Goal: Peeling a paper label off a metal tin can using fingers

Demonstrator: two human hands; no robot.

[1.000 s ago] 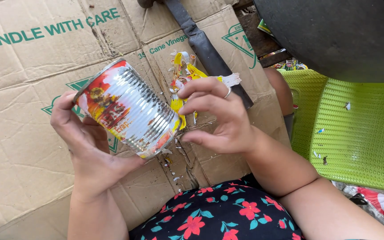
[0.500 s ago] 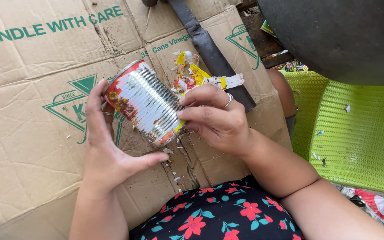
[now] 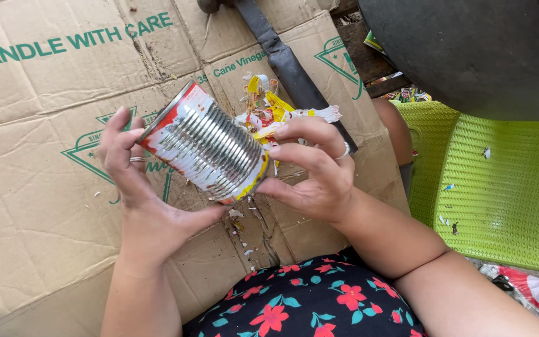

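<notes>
- Flattened cardboard [image 3: 45,206] covers the floor, green print on it.
- Dark round tub [image 3: 469,50] top right; green plastic chair [image 3: 506,187] just beside the right arm.
- Long dark blade [image 3: 288,68] lies on the cardboard behind the hands.
- Ribbed tin can [image 3: 210,146], tilted, label half stripped, is above the cardboard.
- Left hand [image 3: 141,200] cups the can from below, fingers spread.
- Right hand [image 3: 316,171] pinches the can's lower rim.
- Torn label scraps [image 3: 269,112] sit behind the can.

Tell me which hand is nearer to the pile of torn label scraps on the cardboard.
Right. The right hand sits just below the label scraps, fingertips almost over them; the left hand is beyond the can, farther away.
</notes>
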